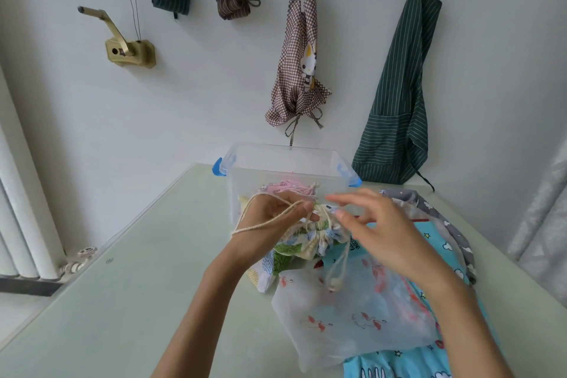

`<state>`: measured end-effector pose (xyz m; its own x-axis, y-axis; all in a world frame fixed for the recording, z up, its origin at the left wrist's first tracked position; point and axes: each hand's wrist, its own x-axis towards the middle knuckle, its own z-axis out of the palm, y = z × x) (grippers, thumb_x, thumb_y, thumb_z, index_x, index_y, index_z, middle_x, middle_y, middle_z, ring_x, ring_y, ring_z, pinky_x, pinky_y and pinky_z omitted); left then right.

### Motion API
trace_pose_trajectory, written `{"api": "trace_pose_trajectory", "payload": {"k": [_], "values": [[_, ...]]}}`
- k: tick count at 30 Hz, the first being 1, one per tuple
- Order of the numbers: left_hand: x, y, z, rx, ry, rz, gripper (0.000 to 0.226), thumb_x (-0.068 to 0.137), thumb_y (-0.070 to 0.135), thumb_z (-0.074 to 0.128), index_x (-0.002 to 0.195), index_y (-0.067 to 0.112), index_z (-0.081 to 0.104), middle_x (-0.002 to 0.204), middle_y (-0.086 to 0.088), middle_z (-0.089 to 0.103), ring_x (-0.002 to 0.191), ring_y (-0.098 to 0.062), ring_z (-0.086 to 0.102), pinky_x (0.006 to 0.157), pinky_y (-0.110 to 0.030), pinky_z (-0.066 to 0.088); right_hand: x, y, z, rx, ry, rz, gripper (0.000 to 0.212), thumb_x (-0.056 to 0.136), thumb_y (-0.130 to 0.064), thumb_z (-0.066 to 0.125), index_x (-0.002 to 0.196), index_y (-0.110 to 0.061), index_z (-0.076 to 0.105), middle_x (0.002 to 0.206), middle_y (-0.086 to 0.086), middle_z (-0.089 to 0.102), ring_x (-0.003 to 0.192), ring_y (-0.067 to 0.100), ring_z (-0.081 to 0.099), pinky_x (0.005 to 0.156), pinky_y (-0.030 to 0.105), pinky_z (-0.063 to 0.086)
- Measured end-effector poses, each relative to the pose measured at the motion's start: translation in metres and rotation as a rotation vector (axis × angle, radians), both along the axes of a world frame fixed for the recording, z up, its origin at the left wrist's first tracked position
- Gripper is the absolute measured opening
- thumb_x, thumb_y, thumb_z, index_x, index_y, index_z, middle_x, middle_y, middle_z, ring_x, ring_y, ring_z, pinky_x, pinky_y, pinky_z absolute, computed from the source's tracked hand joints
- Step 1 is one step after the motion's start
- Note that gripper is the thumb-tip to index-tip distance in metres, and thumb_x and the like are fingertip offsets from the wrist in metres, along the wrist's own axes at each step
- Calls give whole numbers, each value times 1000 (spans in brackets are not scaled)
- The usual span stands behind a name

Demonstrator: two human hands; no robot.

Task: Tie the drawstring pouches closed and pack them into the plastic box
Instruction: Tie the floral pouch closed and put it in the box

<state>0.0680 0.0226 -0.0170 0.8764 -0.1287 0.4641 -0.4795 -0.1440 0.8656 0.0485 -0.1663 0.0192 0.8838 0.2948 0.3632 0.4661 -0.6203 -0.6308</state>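
Head view: my left hand [277, 214] pinches the cord [264, 225] at the gathered neck of the pouch [302, 250], just before the box [285, 163] at the table's far edge; my right hand [376, 224], fingers spread, hovers just right of the neck, equally near.
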Motion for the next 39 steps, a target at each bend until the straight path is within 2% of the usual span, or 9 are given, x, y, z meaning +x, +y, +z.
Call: {"api": "trace_pose_trajectory", "payload": {"k": [4,7,10,14,20,27,31,34,39], "values": [[-3,2,1,17,-9,-16,20,89,23,63,94,9,76,92,-2,75,91,-19,69,83,-30,54,9,12,-17,-91,-76,-81,12,84,-33,68,94,-29,72,89,-16,60,73,4,56,74,33,51],[-5,2,3,-39,33,-22,26,88,25,64,100,5,74,95,-6,74,92,-19,70,82,-28,55,9,10,-13,184,-144,-163,8,70,-29,80,76,-25,76,66,-10,71,60,6,66,62,27,55],[-6,-3,7,-106,47,34,36,85,29,67,79,-7,70,72,-9,63,72,-15,58,68,-22,45,7,9,-7,311,-190,-190,14,62,-27,86,65,-19,74,59,-7,70,56,8,67,59,25,56],[-8,-1,16,-255,206,112,26,85,27,67,76,3,74,62,9,66,55,0,58,54,-7,41,1,0,0,382,-159,-112,11,67,-19,82,64,-14,73,57,-5,70,53,5,65,57,15,52],[-4,14,10,-331,376,264,15,82,33,70,80,20,74,66,7,66,61,0,59,54,-19,35,8,-4,-7,441,-37,-133,13,73,-14,78,64,-9,69,53,5,67,43,12,59,48,17,50],[11,-4,-12,-744,670,81,30,92,35,56,74,13,64,53,7,56,38,1,45,31,-11,25,8,19,-19,273,227,36,15,87,-21,66,76,-10,66,49,-1,60,42,8,51,48,17,44],[3,-9,-3,-277,596,49,33,93,41,52,87,12,64,72,0,54,64,-11,48,55,-18,36,11,14,-20,286,168,-25,14,89,-21,63,77,-18,70,48,-3,58,41,3,48,49,14,44],[2,-13,-3,168,283,149,35,96,29,50,82,0,63,76,-13,55,64,-14,46,57,-17,39,11,11,-20,218,76,-37,13,87,-28,63,79,-21,71,54,-4,63,50,3,55,56,22,46],[0,-15,-1,224,28,463,31,85,47,62,62,28,68,65,19,62,46,5,48,50,-12,31,11,10,-18,112,53,-3,17,88,-33,59,77,-23,67,80,-7,68,82,7,62,75,21,44]]}}
